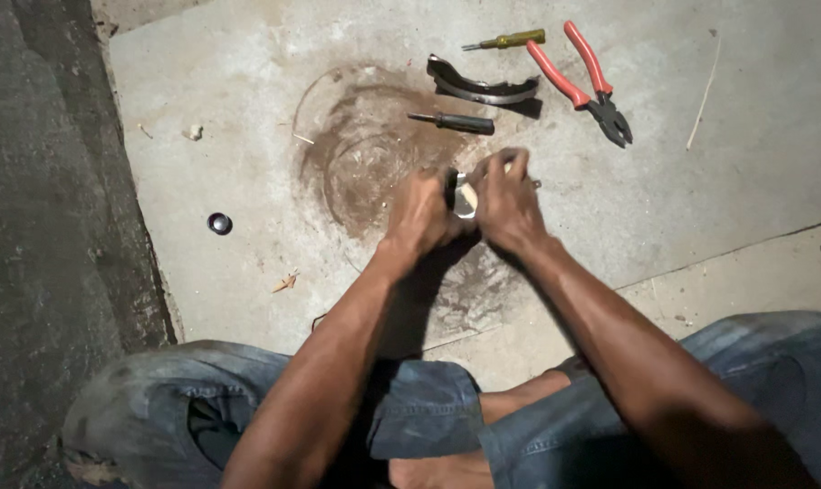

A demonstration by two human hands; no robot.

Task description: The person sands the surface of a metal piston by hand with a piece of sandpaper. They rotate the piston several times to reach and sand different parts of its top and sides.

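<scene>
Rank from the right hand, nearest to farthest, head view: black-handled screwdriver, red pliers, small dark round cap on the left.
From the right hand:
1. Black-handled screwdriver, just above the hands.
2. Red pliers, upper right on the concrete.
3. Small dark round cap, far left, beyond the left hand.

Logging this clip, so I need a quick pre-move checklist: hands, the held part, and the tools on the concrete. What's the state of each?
1. Both hands on the small metal part: ok; left hand and right hand clasp it.
2. Part's identity: cannot tell, mostly covered.
3. Red-handled pliers lying apart from the hands: ok.
4. Black-handled screwdriver and yellow-handled screwdriver on the slab: ok.
5. Curved metal shoe lying untouched: ok.
</scene>
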